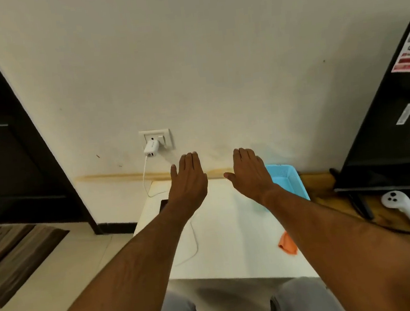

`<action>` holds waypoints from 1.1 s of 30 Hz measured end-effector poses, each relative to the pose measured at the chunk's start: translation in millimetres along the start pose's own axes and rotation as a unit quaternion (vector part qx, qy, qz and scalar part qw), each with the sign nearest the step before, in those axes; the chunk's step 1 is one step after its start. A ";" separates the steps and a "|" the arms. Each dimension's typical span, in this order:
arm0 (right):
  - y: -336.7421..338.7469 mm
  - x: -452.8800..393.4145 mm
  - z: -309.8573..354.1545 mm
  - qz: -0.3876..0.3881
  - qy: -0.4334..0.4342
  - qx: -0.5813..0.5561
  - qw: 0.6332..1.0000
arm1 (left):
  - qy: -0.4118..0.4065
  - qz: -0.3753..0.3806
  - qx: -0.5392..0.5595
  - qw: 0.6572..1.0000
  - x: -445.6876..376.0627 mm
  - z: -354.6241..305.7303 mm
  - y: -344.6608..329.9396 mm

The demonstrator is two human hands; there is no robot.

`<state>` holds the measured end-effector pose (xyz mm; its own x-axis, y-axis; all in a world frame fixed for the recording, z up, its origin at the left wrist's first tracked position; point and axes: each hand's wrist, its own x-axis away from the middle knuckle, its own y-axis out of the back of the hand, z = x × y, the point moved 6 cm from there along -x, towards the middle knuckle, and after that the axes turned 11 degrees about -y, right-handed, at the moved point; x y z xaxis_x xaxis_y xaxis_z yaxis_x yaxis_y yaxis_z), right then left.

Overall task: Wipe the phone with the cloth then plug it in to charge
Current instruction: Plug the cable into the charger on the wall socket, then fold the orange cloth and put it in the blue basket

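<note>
Both my arms stretch out over a small white table [222, 230]. My left hand [189, 180] and my right hand [250, 173] are flat, palms down, fingers extended, holding nothing. A dark phone [163, 204] lies on the table's far left; only a corner shows from under my left wrist. An orange cloth [288, 244] lies near the table's right edge, partly behind my right forearm. A white charger [151, 149] sits in the wall socket [156, 139], and its white cable [195, 235] runs down onto the table.
A light blue basket [288, 179] stands at the table's far right corner. To the right are a black cabinet [391, 139] and a white controller [401, 208] on a wooden floor. A dark door frame [13, 141] and a brown mat [13, 256] are on the left.
</note>
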<state>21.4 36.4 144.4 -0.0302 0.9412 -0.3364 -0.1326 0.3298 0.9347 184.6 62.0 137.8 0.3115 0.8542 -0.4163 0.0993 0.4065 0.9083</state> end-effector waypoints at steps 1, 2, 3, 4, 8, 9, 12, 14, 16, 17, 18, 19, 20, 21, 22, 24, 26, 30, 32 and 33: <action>-4.5 4.7 -1.8 0.002 0.001 -0.003 1.000 | -0.001 0.004 0.007 1.000 3.2 -3.2 -5.7; -9.3 9.9 -4.1 0.004 0.000 -0.004 1.000 | -0.003 0.010 0.014 1.000 7.0 -6.8 -13.1; -13.8 15.3 -6.3 0.007 -0.001 -0.005 1.000 | -0.007 0.019 0.019 1.000 10.6 -10.5 -20.4; -19.8 21.3 -9.0 0.012 -0.003 -0.006 1.000 | -0.010 0.032 0.020 0.999 14.6 -15.1 -29.5; -44.4 49.4 -23.5 0.043 -0.024 -0.013 0.999 | -0.014 0.073 0.027 0.997 28.0 -41.3 -65.8; -51.6 58.1 -29.4 0.050 -0.028 -0.015 0.998 | -0.017 0.079 0.041 0.996 30.5 -51.5 -75.2; -71.4 83.8 -53.3 0.071 -0.042 -0.028 0.996 | -0.037 0.090 0.090 0.991 36.7 -87.8 -100.6; -81.7 99.4 -73.0 0.081 -0.061 -0.032 0.994 | -0.047 0.096 0.125 0.986 40.3 -112.9 -114.0; -88.7 112.3 -96.3 0.092 -0.089 -0.032 0.991 | -0.057 0.105 0.155 0.981 43.3 -139.6 -125.3; -91.7 117.7 -108.2 0.099 -0.104 -0.028 0.989 | -0.065 0.111 0.169 0.977 45.1 -152.8 -130.7; -93.7 121.1 -118.2 0.107 -0.119 -0.024 0.987 | -0.071 0.118 0.183 0.973 46.9 -163.6 -135.4; -97.0 123.9 -129.1 0.120 -0.135 -0.017 0.983 | -0.072 0.127 0.199 0.969 48.6 -175.1 -140.5; -100.1 125.4 -138.6 0.135 -0.150 -0.009 0.979 | -0.069 0.138 0.215 0.964 50.1 -184.7 -146.2; -103.0 126.5 -146.5 0.149 -0.163 -0.001 0.975 | -0.063 0.150 0.230 0.959 51.7 -193.0 -151.7; -105.5 127.4 -153.4 0.157 -0.173 0.007 0.972 | -0.056 0.162 0.241 0.955 53.0 -200.3 -156.7; -109.0 129.4 -164.3 0.163 -0.180 0.022 0.970 | -0.045 0.184 0.245 0.951 54.2 -212.9 -165.1; -114.6 132.5 -172.9 0.172 -0.174 0.043 0.969 | -0.030 0.204 0.246 0.947 52.6 -223.0 -171.3; -130.5 137.9 -188.5 0.191 -0.198 0.026 0.961 | 0.003 0.210 0.223 0.952 44.0 -231.6 -179.7; -134.6 139.1 -190.2 0.183 -0.218 -0.002 0.958 | 0.013 0.212 0.221 0.952 37.7 -234.2 -183.4; -135.3 139.2 -189.8 0.174 -0.224 -0.014 0.959 | 0.016 0.213 0.224 0.951 35.2 -235.7 -184.8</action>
<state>-152.8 109.1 -50.7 0.3500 0.9329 0.0849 -0.2180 -0.0071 0.9759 -45.5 93.4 -54.6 0.3852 0.9228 -0.0008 0.3645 -0.1514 0.9188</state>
